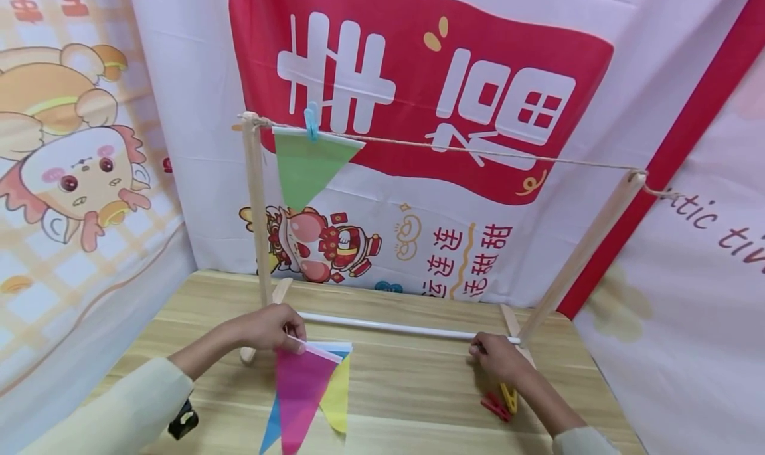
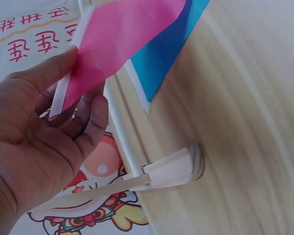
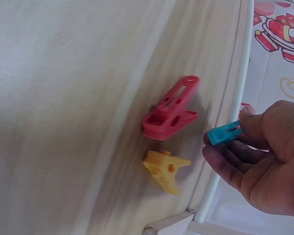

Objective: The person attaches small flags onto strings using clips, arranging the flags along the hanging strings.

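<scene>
My left hand [image 1: 271,329] pinches the white top edge of a pink pennant [image 1: 306,388]. Below that pennant, a blue pennant [image 2: 159,58] and a yellow pennant [image 1: 337,392] show in part, overlapped by the pink one. Between the thumb and fingers of my right hand [image 3: 269,156] is a teal clothespin [image 3: 225,132]; in the head view the hand hides it. Close by on the tabletop lie a red clothespin [image 3: 171,110] and a yellow clothespin [image 3: 165,169]. A green pennant [image 1: 311,166] hangs from a string [image 1: 454,147] by a light blue clothespin [image 1: 311,121].
Two wooden posts, left [image 1: 257,209] and right [image 1: 586,259], carry the string, with a white rod [image 1: 388,324] joining them low down. The wood-grain table [image 1: 418,402] holds a black object [image 1: 182,420] near my left forearm. Printed cloth [image 1: 197,96] stands behind and beside it.
</scene>
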`<state>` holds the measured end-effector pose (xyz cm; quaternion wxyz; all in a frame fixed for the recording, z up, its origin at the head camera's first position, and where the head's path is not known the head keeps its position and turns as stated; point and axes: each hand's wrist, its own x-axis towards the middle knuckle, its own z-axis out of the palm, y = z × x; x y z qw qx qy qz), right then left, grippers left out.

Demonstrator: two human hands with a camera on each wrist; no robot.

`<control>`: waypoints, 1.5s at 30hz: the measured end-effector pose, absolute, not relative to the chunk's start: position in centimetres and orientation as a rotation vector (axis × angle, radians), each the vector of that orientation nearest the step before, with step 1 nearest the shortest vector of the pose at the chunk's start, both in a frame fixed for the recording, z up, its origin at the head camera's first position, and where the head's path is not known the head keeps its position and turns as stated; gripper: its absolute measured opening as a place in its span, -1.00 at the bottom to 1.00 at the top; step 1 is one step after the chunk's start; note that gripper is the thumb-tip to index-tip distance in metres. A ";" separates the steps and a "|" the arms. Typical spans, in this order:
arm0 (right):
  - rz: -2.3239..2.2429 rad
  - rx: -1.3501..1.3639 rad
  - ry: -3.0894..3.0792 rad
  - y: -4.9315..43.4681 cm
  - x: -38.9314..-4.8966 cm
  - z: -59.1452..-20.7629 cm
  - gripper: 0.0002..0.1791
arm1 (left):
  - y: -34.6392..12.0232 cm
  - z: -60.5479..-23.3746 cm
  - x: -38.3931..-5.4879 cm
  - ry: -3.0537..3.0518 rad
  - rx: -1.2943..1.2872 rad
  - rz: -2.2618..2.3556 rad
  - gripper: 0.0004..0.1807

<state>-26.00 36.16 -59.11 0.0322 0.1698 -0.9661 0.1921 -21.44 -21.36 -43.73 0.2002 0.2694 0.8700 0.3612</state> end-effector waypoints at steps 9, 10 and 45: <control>0.684 0.781 -2.923 35.4 -25.4 -56.1 -0.69 | -20.7 -42.1 -22.3 2.301 0.773 1.061 -0.91; 0.675 0.777 -2.928 35.4 -25.6 -55.9 -0.68 | -20.7 -42.0 -22.3 2.294 0.776 1.065 -0.91; 0.668 0.561 -3.026 30.1 -22.3 -43.0 -0.73 | -20.6 -39.2 -23.1 2.267 0.758 1.239 -0.82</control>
